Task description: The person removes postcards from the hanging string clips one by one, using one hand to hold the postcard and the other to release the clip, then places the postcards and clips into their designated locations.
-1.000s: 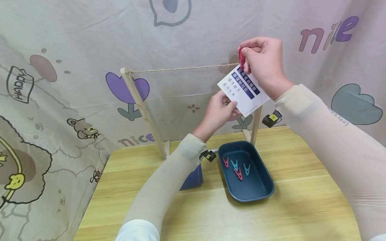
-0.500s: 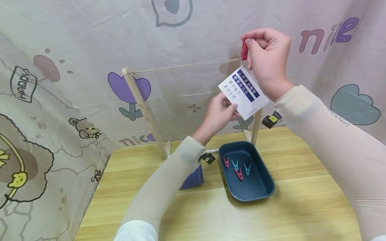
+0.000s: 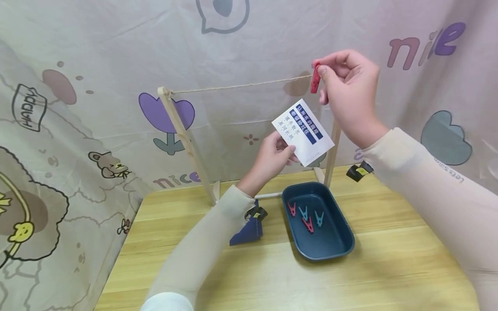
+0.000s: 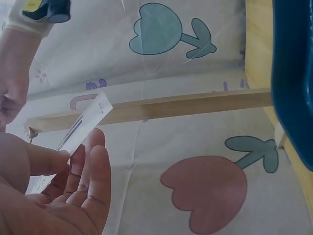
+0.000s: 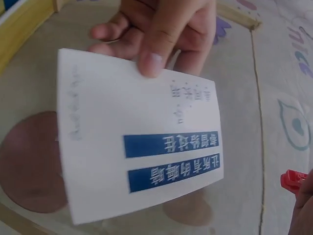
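Note:
In the head view my left hand (image 3: pixel 272 155) pinches a white card (image 3: pixel 305 134) by its lower left edge, thumb on the printed face. The card is tilted and bears dark blue bands with white characters. Up and to the right, my right hand (image 3: pixel 352 93) pinches a red clothespin (image 3: pixel 315 78) between thumb and forefinger, its tip pointing down. The clothespin overlaps the right end of a string (image 3: pixel 241 87) in the head view, while the right wrist view shows a gap between the clothespin (image 5: pixel 292 180) and the string (image 5: pixel 259 107). Card and clothespin are apart.
A wooden frame (image 3: pixel 183 134) carries the string across the back of the table (image 3: pixel 381 250). A dark blue tray (image 3: pixel 327 248) holds several red and teal clothespins (image 3: pixel 308 224). Left of it lies a blue item (image 3: pixel 249 233), partly behind my left forearm. A patterned curtain (image 3: pixel 241 52) hangs behind.
The card and clothespin overlapped at the card's top corner one second ago and are now separated. The card has moved down and left. My right hand rose, then lowered, still holding the clothespin.

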